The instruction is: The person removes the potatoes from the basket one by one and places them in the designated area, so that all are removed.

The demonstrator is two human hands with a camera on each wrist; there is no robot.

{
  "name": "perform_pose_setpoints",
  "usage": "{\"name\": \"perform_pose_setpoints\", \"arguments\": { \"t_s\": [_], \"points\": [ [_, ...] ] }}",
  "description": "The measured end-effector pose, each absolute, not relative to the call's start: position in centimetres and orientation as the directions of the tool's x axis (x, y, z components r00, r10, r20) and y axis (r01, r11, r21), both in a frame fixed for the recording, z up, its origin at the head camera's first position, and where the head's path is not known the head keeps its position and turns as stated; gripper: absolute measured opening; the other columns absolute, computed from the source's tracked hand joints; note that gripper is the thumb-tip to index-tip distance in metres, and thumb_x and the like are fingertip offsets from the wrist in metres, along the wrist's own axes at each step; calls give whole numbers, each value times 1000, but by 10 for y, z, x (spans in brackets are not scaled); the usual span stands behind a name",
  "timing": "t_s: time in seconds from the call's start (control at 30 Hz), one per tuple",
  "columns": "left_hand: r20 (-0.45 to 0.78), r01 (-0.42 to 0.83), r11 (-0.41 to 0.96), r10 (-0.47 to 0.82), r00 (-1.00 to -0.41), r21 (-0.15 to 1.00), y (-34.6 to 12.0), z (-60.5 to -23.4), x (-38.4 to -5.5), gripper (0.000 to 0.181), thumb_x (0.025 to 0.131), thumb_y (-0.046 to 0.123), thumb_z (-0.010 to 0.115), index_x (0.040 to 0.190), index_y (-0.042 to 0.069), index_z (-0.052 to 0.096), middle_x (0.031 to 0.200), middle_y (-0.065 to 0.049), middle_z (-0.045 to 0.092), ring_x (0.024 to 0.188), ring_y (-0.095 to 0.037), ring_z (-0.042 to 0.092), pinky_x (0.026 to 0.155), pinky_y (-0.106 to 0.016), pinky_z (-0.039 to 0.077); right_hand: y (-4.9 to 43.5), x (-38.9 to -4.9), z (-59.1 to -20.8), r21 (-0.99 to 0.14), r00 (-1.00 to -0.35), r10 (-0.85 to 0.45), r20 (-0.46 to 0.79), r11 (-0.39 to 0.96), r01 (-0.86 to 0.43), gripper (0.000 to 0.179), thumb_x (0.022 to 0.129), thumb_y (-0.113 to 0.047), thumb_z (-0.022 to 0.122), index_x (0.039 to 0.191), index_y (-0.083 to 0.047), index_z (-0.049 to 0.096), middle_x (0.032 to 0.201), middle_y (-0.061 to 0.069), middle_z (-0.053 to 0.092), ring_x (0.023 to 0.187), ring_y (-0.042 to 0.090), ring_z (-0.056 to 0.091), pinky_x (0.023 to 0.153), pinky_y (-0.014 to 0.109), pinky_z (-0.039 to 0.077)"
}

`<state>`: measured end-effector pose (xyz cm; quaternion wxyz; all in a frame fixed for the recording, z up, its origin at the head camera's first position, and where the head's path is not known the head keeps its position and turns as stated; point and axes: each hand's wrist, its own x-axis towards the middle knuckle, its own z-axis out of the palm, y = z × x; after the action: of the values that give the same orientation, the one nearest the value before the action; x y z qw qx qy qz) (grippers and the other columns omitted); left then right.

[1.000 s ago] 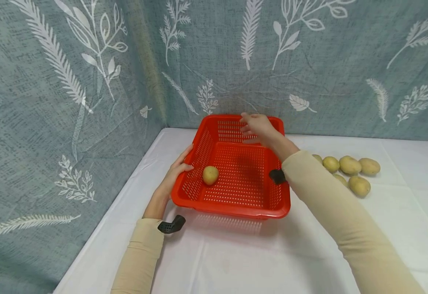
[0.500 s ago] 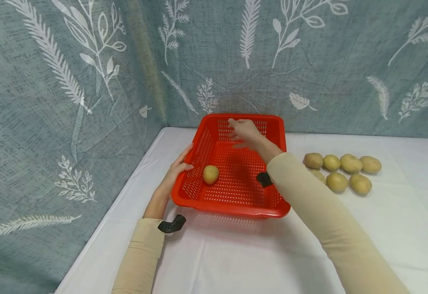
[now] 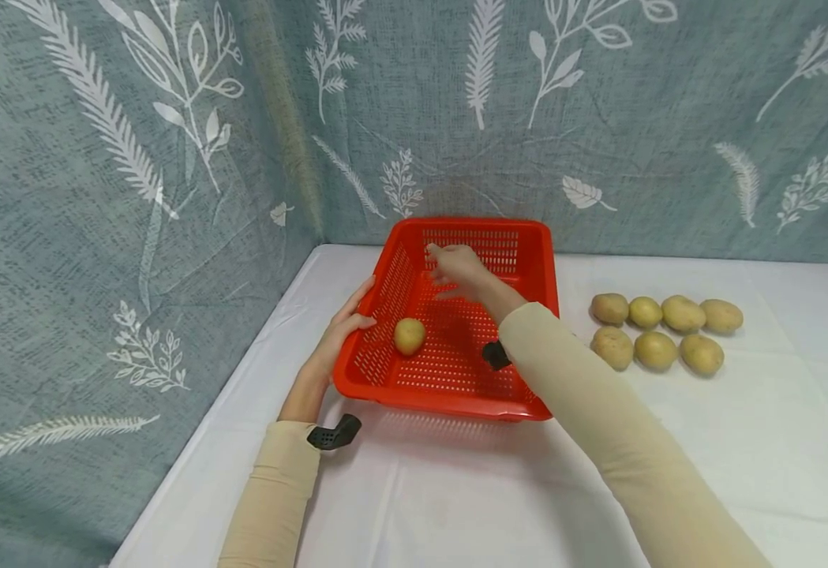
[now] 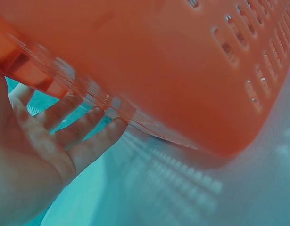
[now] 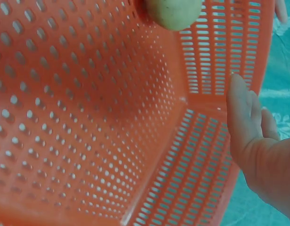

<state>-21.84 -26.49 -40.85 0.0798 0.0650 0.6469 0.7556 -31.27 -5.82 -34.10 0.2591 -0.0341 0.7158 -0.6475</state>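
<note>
A red plastic basket [image 3: 449, 405] with slotted walls stands on the white cloth. My left hand [image 3: 330, 345] grips its left rim, thumb over the edge. In the left wrist view the fingers of that left hand [image 4: 50, 141] reach up under the rim, by the outer wall. One potato [image 3: 410, 336] lies on the basket floor near the left wall. My right hand [image 3: 463, 270] hovers inside the basket towards the back, fingers loosely extended, holding nothing. The right wrist view shows this right hand [image 5: 260, 136] near the slotted wall, apart from the potato [image 5: 174, 12].
Right of the basket, several potatoes [image 3: 655, 350] lie in two rows on the white tablecloth [image 3: 776, 426]. A blue-green curtain [image 3: 612, 142] with white leaf prints hangs behind the table and along its left side. A black wrist device [image 3: 334, 433] sits at my left cuff.
My right hand has moved left and slightly down over the basket, its fingers still free. More of the potatoes on the right have come into sight. The left hand has stayed at the rim.
</note>
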Motion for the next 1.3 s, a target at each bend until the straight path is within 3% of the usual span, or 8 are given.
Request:
{"name": "perform_pose_setpoints", "arguments": {
  "t_s": [0.27,0.83,1.1,1.3],
  "points": [
    [-9,-41,-151,206,-978,988,-264,-409,-218,69,90,5,36,154,22,17,153,-9,20,127,-29,31,88,-32,43,-67,-312,-352,-937,-846,-402,-350,160,311,50,102,-32,40,138,2,44,131,26,45,119,37,47,92,46,45],
    [-9,-44,-156,214,-977,987,-263,-408,-219,69,90,3,36,154,21,17,154,-9,20,128,-30,31,91,-34,41,-70,-316,-362,-924,-828,-413,-378,123,361,50,102,-34,40,139,0,45,110,17,52,110,34,51,85,41,50],
    [0,-30,-140,211,-977,990,-264,-409,-219,69,90,5,35,154,22,16,154,-8,20,131,-31,29,93,-38,40,-70,-319,-364,-884,-776,-455,-437,60,463,49,102,-34,40,140,-3,44,126,20,50,120,35,48,88,42,48],
    [0,-33,-152,211,-978,988,-264,-409,-220,69,91,4,35,154,23,17,154,-8,21,131,-31,30,92,-36,41,-70,-319,-367,-884,-769,-449,-454,117,454,49,102,-35,40,139,-3,46,118,17,55,115,33,52,89,40,47]
  ]
}}
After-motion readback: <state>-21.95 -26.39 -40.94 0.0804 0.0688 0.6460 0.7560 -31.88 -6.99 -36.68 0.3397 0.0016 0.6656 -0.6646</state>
